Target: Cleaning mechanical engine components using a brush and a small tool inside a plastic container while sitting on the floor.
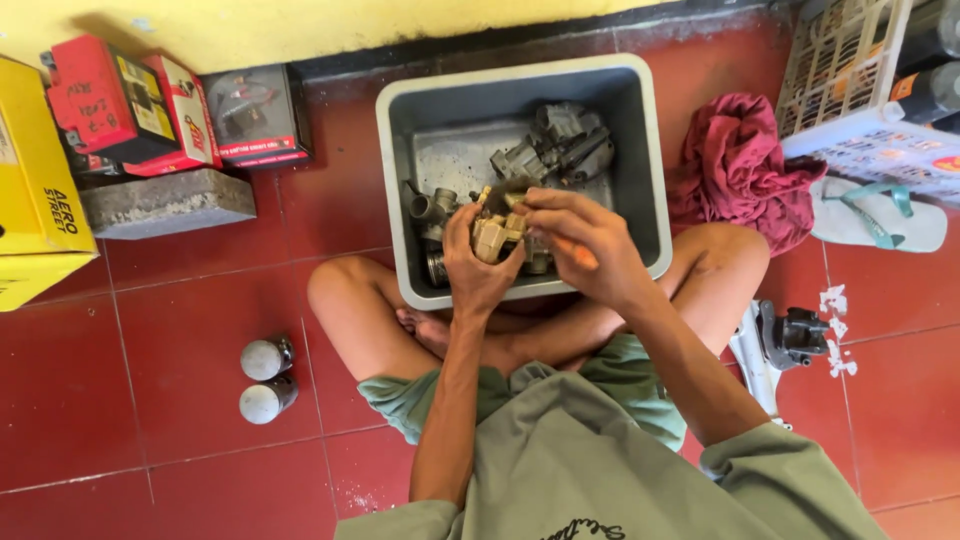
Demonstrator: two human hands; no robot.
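Left hand (pixel 478 262) grips a brass-coloured carburettor part (pixel 497 234) over the grey tub (pixel 640 150), containing drips, while right hand (pixel 580 240) grasps an orange-handled tool (pixel 582 256).

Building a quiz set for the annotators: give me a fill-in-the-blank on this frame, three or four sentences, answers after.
1. The left hand holds a small brass-coloured metal part over a grey ____ tub.
2. The two metal cylinders stand on the ____ tiled floor.
3. The crumpled cloth beside the tub is dark ____.
4. The right hand holds a tool with an ____ handle.

Missing words: plastic; red; red; orange
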